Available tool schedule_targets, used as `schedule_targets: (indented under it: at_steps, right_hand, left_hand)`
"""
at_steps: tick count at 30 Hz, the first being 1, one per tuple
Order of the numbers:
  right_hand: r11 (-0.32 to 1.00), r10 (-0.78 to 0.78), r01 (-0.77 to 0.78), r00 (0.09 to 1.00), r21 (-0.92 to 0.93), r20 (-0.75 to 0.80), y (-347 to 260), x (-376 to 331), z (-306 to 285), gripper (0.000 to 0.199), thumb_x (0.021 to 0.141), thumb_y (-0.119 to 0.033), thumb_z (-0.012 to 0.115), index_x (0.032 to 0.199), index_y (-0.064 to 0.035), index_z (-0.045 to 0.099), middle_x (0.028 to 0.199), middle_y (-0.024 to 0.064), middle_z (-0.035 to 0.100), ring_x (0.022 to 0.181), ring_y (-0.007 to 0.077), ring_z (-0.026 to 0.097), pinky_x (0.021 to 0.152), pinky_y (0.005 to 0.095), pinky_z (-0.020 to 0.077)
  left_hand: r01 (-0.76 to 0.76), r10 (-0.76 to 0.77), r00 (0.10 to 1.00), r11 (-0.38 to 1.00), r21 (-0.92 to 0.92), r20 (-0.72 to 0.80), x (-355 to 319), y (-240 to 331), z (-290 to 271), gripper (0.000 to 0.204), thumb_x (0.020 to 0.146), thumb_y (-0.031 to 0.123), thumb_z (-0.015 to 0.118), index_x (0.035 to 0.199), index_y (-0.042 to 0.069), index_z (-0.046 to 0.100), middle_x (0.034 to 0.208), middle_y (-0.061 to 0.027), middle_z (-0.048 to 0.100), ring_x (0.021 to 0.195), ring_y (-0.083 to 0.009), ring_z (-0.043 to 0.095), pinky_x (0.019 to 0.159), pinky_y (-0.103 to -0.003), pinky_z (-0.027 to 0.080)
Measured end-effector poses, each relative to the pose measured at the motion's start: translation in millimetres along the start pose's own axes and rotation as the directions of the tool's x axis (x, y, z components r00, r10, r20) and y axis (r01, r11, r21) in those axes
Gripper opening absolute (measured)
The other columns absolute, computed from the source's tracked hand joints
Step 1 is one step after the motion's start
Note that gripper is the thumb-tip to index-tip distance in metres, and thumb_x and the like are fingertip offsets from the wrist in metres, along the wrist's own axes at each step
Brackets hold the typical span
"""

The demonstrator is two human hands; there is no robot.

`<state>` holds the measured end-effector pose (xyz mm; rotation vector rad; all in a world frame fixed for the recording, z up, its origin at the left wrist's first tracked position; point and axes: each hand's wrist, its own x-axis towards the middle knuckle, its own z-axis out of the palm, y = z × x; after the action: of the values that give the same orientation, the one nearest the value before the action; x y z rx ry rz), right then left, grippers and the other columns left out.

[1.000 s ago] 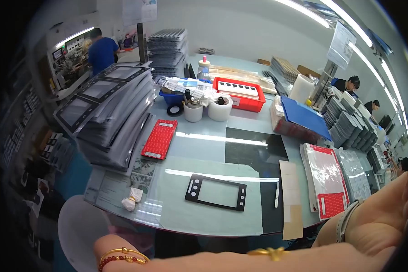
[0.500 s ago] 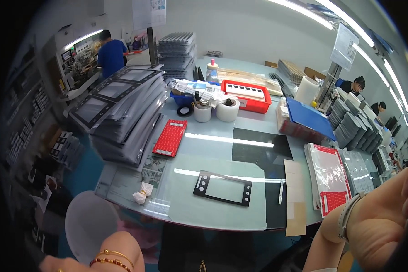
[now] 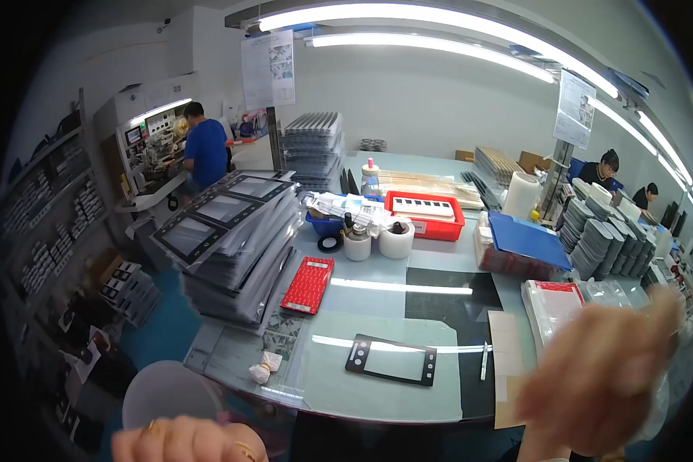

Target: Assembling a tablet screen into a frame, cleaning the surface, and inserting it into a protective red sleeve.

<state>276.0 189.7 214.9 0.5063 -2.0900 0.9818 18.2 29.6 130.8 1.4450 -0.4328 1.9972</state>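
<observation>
My left hand (image 3: pixel 189 440) is at the lower edge, over the near-left side by a whitish bin (image 3: pixel 165 389). Its fingers are curled closed, a ring shows on one, and the palm side is hidden. My right hand (image 3: pixel 604 377) is raised at the right, smeared by motion, so its fingers cannot be read. Behind it lies a stack of bagged white and red sheets (image 3: pixel 550 296), partly covered. Apart from both hands, a black frame-shaped panel (image 3: pixel 391 360) with a rectangular window and round holes lies on the green mat (image 3: pixel 431 404).
A tall stack of filmed panels (image 3: pixel 235 269) stands left, beside a red flat pack (image 3: pixel 308 285). A red tray (image 3: pixel 431 231), white rolls (image 3: pixel 396 242) and a blue folder (image 3: pixel 527 242) are further back. A cardboard strip (image 3: pixel 507 369) lies right. Other people work in the background.
The view has tilted up, so the table sits lower in it. My right hand has moved left from the right rim. My left hand's fingers now show. The black panel stays on the mat.
</observation>
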Motion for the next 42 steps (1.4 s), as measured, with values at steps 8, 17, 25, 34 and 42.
schedule_targets:
  at_steps: [8, 17, 25, 34, 42]
  right_hand:
    - [0.651, 0.030, 0.080, 0.991, 0.755, -0.130, 42, 18, 78, 0.027, 0.109, -0.017, 0.053, 0.125, 0.0043, 0.054, 0.110, 0.0279, 0.072, 0.100, 0.0296, 0.073, 0.089, 0.0433, 0.0591]
    - [0.853, -0.172, 0.304, 0.931, 0.423, -0.321, 21, -19, 43, 0.025, 0.106, -0.014, 0.058, 0.126, 0.0010, 0.060, 0.117, 0.0208, 0.072, 0.108, 0.0260, 0.070, 0.090, 0.0408, 0.0575]
    - [0.654, -0.693, 0.755, 0.576, -0.042, -0.434, 34, -38, 85, 0.027, 0.099, -0.009, 0.068, 0.126, -0.0075, 0.070, 0.129, 0.0024, 0.069, 0.121, 0.0182, 0.061, 0.091, 0.0325, 0.0542]
    - [0.887, -0.133, -0.026, 0.941, -0.461, -0.310, 42, -168, 110, 0.014, 0.103, -0.018, 0.063, 0.114, -0.0111, 0.060, 0.118, 0.0057, 0.071, 0.095, 0.0261, 0.073, 0.093, 0.0383, 0.0552]
    - [0.075, 0.527, -0.825, 0.510, -0.561, -0.680, 206, -257, 71, 0.052, 0.099, -0.022, 0.069, 0.141, 0.0049, 0.054, 0.120, 0.0289, 0.068, 0.108, 0.0447, 0.066, 0.094, 0.0481, 0.0526]
  left_hand:
    - [0.298, -0.320, 0.946, 0.925, 0.237, 0.058, 12, -38, 0, 0.047, 0.107, 0.052, 0.053, 0.134, 0.014, 0.057, 0.100, -0.0120, 0.066, 0.090, -0.0263, 0.058, 0.095, -0.039, 0.043]
    - [0.607, -0.428, 0.759, 0.737, 0.296, -0.490, 45, -8, 71, 0.016, 0.096, 0.012, 0.073, 0.087, 0.025, 0.072, 0.097, 0.0144, 0.065, 0.097, -0.0035, 0.058, 0.106, -0.033, 0.031]
    - [-0.540, 0.880, -0.454, -0.397, 0.742, 0.141, 33, -63, 5, 0.028, 0.104, 0.017, 0.060, 0.132, 0.019, 0.066, 0.134, 0.0109, 0.065, 0.124, -0.0048, 0.058, 0.111, -0.036, 0.036]
    - [-0.664, 0.522, 0.683, 0.154, 0.731, 0.511, -166, -36, -106, 0.026, 0.101, 0.017, 0.060, 0.127, 0.016, 0.065, 0.123, 0.0045, 0.066, 0.115, -0.0135, 0.061, 0.105, -0.041, 0.041]
    - [0.509, -0.297, 0.835, 0.094, 0.856, -0.464, -166, -120, -249, 0.038, 0.104, 0.017, 0.058, 0.136, -0.004, 0.052, 0.132, -0.0189, 0.062, 0.122, -0.0345, 0.060, 0.106, -0.043, 0.046]
